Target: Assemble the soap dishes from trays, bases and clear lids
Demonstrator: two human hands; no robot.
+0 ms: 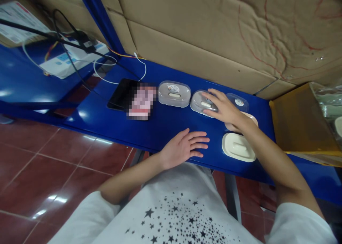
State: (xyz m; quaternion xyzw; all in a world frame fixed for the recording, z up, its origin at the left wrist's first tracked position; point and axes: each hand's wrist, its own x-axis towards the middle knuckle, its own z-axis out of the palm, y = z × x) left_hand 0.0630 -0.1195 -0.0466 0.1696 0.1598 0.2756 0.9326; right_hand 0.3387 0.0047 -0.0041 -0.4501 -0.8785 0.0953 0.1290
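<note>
Right grip over the clear container

Our right hand (pixel 223 107) reaches across the blue worktop (pixel 160 130), its fingers spread over the near-right part of a clear lidded container (pixel 203 103); we cannot tell how firmly that grip bears on it. A similar container (pixel 174 94) sits just left of it, beyond our left hand (pixel 184 148). That left grip is open and empty, palm up, fingers pointing right towards a cream lid (pixel 239 147) below our right forearm.
</note>
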